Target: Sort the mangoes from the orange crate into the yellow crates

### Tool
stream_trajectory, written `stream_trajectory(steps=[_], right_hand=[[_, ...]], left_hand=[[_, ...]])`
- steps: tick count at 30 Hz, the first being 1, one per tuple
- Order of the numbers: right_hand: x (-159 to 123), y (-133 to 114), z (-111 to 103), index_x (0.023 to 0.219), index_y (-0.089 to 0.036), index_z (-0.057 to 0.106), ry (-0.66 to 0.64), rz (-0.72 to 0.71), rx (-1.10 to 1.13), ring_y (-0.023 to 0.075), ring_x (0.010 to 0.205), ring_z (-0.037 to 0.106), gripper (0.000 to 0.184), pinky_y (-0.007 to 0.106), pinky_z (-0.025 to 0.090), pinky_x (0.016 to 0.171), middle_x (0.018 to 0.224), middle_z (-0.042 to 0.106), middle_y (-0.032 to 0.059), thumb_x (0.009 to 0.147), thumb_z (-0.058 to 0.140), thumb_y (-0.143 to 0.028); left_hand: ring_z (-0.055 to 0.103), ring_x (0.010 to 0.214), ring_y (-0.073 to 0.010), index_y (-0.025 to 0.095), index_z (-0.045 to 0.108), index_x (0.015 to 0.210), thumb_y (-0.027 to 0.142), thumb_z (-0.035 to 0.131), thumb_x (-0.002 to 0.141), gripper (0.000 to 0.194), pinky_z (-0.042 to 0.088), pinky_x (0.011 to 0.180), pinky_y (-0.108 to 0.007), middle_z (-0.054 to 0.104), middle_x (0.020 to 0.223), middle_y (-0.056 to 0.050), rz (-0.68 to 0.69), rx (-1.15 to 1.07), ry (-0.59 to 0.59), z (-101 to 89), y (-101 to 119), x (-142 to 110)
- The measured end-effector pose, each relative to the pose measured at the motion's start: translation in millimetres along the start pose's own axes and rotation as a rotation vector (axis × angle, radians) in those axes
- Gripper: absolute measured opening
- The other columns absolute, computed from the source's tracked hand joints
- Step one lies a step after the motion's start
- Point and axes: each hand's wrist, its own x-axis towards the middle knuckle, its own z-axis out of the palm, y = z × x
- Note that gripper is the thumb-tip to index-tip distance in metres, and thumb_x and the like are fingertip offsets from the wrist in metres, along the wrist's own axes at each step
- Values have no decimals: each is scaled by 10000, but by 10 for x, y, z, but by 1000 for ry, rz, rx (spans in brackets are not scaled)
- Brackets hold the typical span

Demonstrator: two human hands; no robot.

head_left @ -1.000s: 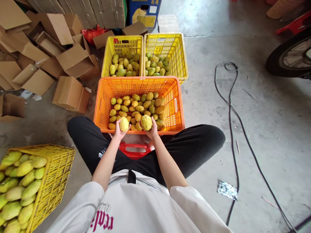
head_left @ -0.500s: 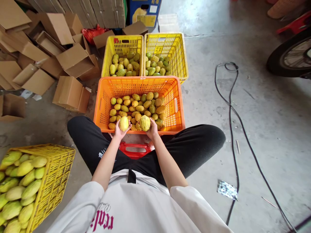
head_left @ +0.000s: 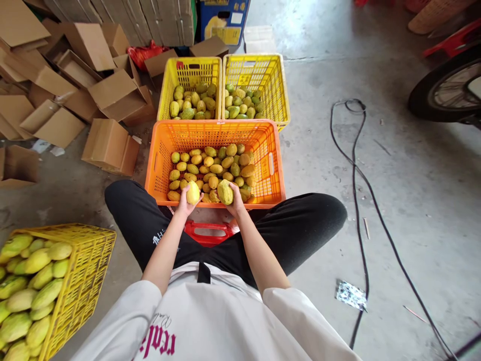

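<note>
My left hand (head_left: 185, 204) is closed around a smooth pale-yellow papaya (head_left: 193, 192). Held in my right hand (head_left: 236, 201) is a yellow-green papaya (head_left: 225, 192) with a ridged skin. The two fruits are a short way apart, above the near side of an orange plastic crate (head_left: 214, 129). Inside that crate lie many more oval papayas (head_left: 215, 168), yellow to brownish green. The crate sits between my knees, and my wrists cross its near rim.
Two yellow crates (head_left: 191, 63) (head_left: 276, 85) with fruit stand behind the orange one. At lower left, another yellow crate (head_left: 86, 271) is heaped with larger fruit. Cardboard boxes (head_left: 108, 145) clutter the left floor. A black cable (head_left: 361, 210) and a wheel (head_left: 447, 90) are on the right.
Both papayas have turned slightly in my hands, the right one showing a greener side. The camera view has shifted a little; the crates stay in place.
</note>
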Motion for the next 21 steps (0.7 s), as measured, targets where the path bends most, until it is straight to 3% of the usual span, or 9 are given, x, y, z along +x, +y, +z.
stream_trajectory(steps=[4, 11, 16, 21], right_hand=[[7, -11, 15, 930, -217, 677, -2, 17, 30, 237, 751, 771, 305, 340, 649, 677, 851, 791, 76, 868, 616, -509], [75, -22, -43, 910, -201, 693, 32, 22, 119, 257, 724, 748, 403, 384, 643, 639, 819, 780, 107, 875, 471, -535], [92, -20, -60, 958, -214, 683, 17, 0, 142, 246, 738, 746, 382, 381, 657, 645, 818, 777, 76, 874, 556, -564], [60, -3, -21, 905, -246, 640, 17, -31, 134, 211, 727, 764, 311, 346, 674, 687, 777, 760, 24, 893, 662, -555]], left_hand=[[651, 705, -159, 186, 704, 1031, 364, 568, 929, 246, 577, 767, -304, 697, 809, -34, -15, 44, 17, 25, 20, -13], [706, 811, -203, 151, 705, 1138, 440, 557, 945, 378, 581, 769, -310, 719, 828, -69, -44, 89, -59, 28, 37, -19], [731, 900, -232, 195, 684, 1210, 411, 508, 974, 365, 588, 797, -345, 751, 900, -82, -50, 49, -52, 27, 28, -5], [730, 839, -203, 177, 696, 1113, 417, 446, 1021, 359, 589, 760, -316, 743, 877, -78, -72, 13, -53, 37, 44, -16]])
